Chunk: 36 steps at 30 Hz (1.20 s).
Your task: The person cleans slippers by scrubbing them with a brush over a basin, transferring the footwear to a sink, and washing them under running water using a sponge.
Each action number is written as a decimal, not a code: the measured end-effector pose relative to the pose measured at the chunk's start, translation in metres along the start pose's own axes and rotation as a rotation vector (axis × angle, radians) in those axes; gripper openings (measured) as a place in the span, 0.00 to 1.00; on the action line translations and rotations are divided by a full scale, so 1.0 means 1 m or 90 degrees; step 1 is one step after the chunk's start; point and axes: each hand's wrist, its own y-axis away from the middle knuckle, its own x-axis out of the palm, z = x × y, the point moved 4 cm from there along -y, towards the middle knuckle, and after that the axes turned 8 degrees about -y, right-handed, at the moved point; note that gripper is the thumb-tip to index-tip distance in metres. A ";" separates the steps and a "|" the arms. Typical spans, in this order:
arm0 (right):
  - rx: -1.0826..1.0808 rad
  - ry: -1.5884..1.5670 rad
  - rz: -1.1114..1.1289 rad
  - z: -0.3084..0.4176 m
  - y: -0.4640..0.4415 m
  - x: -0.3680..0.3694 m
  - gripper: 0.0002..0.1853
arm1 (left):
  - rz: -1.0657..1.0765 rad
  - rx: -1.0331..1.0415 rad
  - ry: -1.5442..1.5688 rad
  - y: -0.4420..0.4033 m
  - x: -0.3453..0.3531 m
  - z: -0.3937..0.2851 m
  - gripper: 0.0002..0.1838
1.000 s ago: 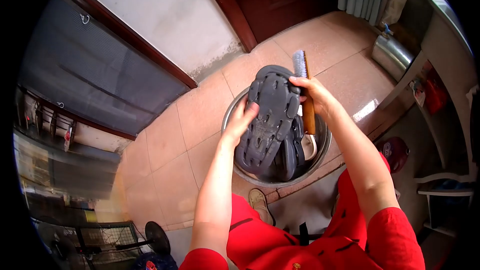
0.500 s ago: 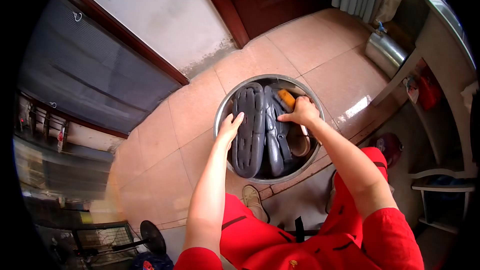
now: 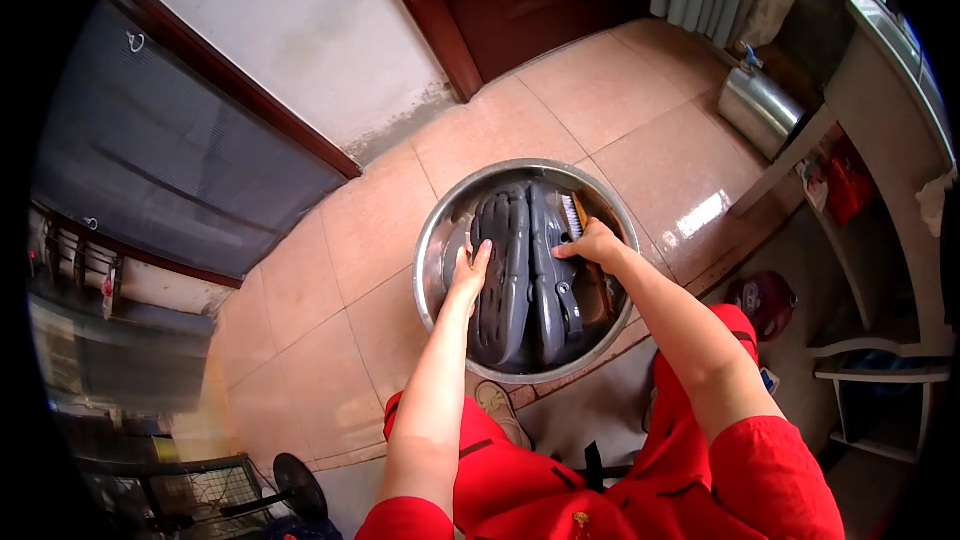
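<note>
A pair of dark grey clogs sits side by side, tilted on edge, in a round metal basin [image 3: 428, 240] with water in it. My left hand [image 3: 470, 272] grips the outer side of the left clog [image 3: 502, 285], thumb over its edge. My right hand [image 3: 592, 243] is at the upper end of the right clog [image 3: 548, 315], thumb pressed on it. Under the right fingers is a scrub brush [image 3: 572, 215] with white bristles and an orange-brown handle, partly hidden. The bristles face the clog. A buckled strap shows on the right clog.
The basin stands on pinkish floor tiles [image 3: 480, 135], just beyond my shoe [image 3: 497, 405]. A metal container with a tap [image 3: 760, 110] and a pale shelf unit [image 3: 880, 140] are at right. A screened door [image 3: 180, 150] is at left, a black round-based object [image 3: 298, 485] at lower left.
The clogs have shifted, and the right one now shows its buckled strap more plainly. The brush has turned so its white bristles show. Both hands stay at the clogs.
</note>
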 end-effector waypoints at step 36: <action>-0.615 -0.048 -0.168 0.140 0.125 -0.029 0.46 | -0.118 0.568 0.299 0.098 -0.086 -0.160 0.65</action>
